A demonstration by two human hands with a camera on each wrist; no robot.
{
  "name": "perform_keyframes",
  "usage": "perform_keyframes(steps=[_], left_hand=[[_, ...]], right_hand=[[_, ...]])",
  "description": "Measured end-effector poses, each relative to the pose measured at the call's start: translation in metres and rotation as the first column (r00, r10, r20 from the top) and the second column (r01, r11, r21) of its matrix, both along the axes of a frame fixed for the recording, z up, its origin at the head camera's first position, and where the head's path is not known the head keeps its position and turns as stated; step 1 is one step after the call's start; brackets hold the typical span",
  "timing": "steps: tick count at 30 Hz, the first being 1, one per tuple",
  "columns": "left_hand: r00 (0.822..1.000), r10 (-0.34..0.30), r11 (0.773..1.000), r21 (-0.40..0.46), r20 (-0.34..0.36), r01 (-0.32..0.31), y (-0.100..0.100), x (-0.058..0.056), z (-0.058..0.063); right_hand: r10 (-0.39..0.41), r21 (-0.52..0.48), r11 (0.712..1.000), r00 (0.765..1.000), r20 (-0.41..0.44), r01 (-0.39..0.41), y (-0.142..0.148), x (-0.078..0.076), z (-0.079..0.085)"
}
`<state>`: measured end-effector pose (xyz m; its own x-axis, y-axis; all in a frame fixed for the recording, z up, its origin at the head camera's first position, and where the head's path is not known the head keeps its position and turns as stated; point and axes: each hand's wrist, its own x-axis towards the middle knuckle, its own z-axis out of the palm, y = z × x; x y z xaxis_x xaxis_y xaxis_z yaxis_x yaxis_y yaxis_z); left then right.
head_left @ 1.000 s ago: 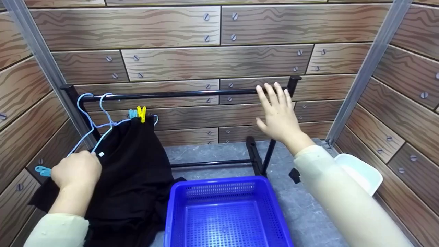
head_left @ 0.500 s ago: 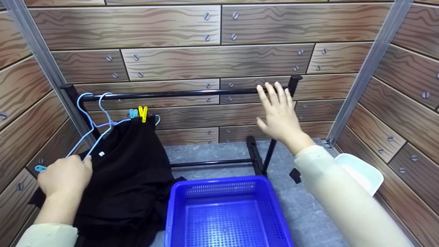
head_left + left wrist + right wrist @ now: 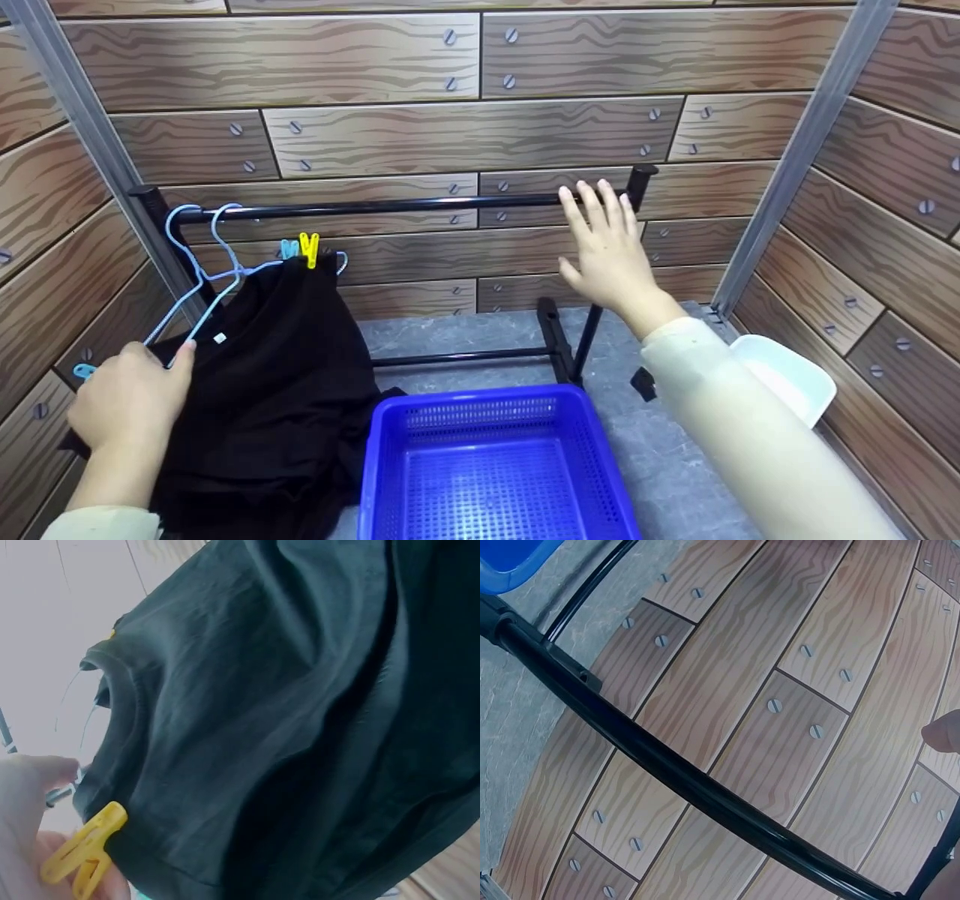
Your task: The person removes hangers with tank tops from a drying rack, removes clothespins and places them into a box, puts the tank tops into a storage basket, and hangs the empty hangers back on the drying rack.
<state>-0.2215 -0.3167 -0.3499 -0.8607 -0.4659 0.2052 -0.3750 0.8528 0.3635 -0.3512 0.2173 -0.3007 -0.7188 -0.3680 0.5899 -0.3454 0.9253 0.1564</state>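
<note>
Two light blue clothes hangers (image 3: 201, 281) hook over the left end of a black clothes rail (image 3: 375, 206). A black T-shirt (image 3: 285, 390) hangs there, its far shoulder pinned by a yellow clothespin (image 3: 309, 250) and a blue one. My left hand (image 3: 127, 397) grips the near hanger's lower arm by the collar, thumb along the wire. In the left wrist view, a yellow clothespin (image 3: 86, 847) bites the neckline (image 3: 124, 727) beside my fingers. A blue clothespin (image 3: 84, 370) pokes out beyond this hand. My right hand (image 3: 611, 259), fingers spread, is at the rail's right end.
A blue perforated basket (image 3: 600, 465) stands on the grey floor in front of the rack. At the right lies a pale plastic tub (image 3: 814, 375), partly behind the right sleeve. Wood-patterned walls (image 3: 450, 135) close in the back and sides.
My left hand has slid left and slightly down along the hanger, its thumb now pointing up the wire. The right hand, rack and basket have stayed put.
</note>
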Motion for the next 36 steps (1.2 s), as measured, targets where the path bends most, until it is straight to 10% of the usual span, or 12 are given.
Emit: perform_keyframes(steps=[9,21,28,36], left_hand=[[0.983,0.101,0.984,0.158,-0.150,-0.077,0.000,0.006,-0.019],[0.895,0.237,0.940,0.323,-0.378,-0.113,0.003,0.011,-0.047],[0.905,0.278,0.911,0.387,-0.323,-0.142,0.007,0.012,-0.060],[0.972,0.134,0.972,0.218,-0.195,-0.090,0.009,0.011,-0.066]], right_hand=[[0.002,-0.002,1.000,1.000,0.007,-0.002,-0.001,0.000,0.000],[-0.007,0.007,1.000,1.000,0.016,0.007,-0.001,-0.001,0.000],[-0.017,0.013,1.000,1.000,0.019,0.016,0.001,0.000,0.001],[-0.022,0.013,1.000,0.999,0.028,0.021,-0.001,0.001,0.000]])
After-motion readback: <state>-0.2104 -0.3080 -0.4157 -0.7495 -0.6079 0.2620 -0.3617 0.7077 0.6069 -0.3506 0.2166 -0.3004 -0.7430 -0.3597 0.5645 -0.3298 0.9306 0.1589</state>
